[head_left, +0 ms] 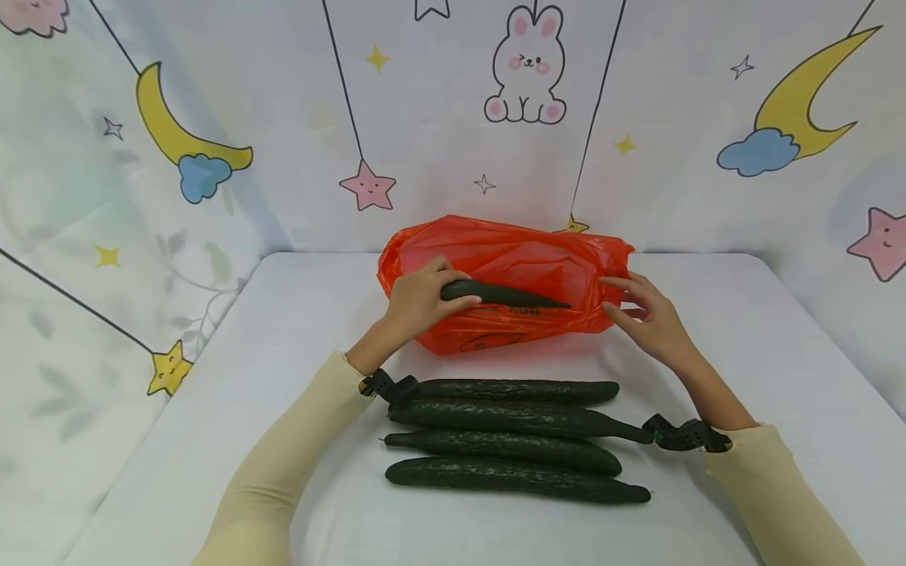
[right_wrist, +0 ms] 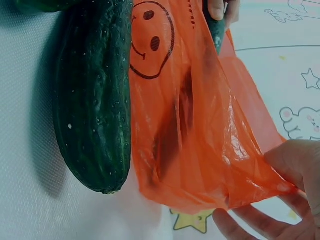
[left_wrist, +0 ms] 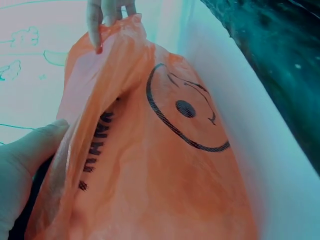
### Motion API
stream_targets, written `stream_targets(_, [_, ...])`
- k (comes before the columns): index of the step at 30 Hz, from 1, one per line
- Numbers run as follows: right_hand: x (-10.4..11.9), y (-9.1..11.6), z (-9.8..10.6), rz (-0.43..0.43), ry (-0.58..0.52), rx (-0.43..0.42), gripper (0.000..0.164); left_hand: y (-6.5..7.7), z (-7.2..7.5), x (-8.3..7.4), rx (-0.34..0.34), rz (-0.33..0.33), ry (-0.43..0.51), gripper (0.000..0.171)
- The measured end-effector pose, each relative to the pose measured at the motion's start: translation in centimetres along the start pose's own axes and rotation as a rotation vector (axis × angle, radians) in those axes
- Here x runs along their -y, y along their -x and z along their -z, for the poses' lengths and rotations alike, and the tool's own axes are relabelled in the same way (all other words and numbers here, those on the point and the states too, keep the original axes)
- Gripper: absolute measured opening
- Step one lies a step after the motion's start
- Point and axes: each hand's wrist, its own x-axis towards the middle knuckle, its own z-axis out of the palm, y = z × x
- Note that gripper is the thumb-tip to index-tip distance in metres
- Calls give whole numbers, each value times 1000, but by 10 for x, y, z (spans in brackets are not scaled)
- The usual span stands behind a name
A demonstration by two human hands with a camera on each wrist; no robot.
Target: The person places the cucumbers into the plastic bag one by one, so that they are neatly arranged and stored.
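My left hand (head_left: 421,300) grips a dark green cucumber (head_left: 499,294) by its thicker end, over the mouth of a red plastic bag (head_left: 488,341). The cucumber's thin end points right, and its dark shape shows through the bag's wall in the right wrist view. At the bag's right side, my right hand (head_left: 654,322) pinches the edge, the thumb (right_wrist: 292,157) on one side of the plastic and fingers behind it. Black lettering and a printed smiley face mark the bag's front, which faces me.
Several cucumbers (head_left: 517,479) lie side by side across the white table (head_left: 340,503), just in front of the bag. A cloth backdrop (head_left: 283,94) printed with moons, stars and a rabbit rises behind the table and along its sides.
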Motion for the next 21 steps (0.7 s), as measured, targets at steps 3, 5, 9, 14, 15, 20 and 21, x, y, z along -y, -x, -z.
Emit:
stream_targets(3, [-1, 0, 0, 6, -3, 5, 42, -2, 1, -1, 50, 12, -5, 41])
stream_targets(5, [-2, 0, 1, 8, -3, 7, 42, -3, 2, -2, 88, 23, -12, 42])
stream_targets(9, [-1, -1, 2, 6, 5, 5, 42, -5, 3, -1, 156, 45, -24, 43])
stream_targets(14, [1, -1, 3, 4, 19, 0, 42, -7, 2, 3, 245, 96, -22, 41])
stream_targets(15, [1, -1, 3, 4, 19, -1, 42, -7, 2, 4, 261, 104, -20, 40])
stream_targets(20, [2, 0, 3, 5, 10, -2, 41, -9, 1, 9, 330, 128, -10, 35])
stream_targets(21, [2, 0, 2, 6, 8, 0, 41, -9, 1, 9, 341, 129, -9, 35])
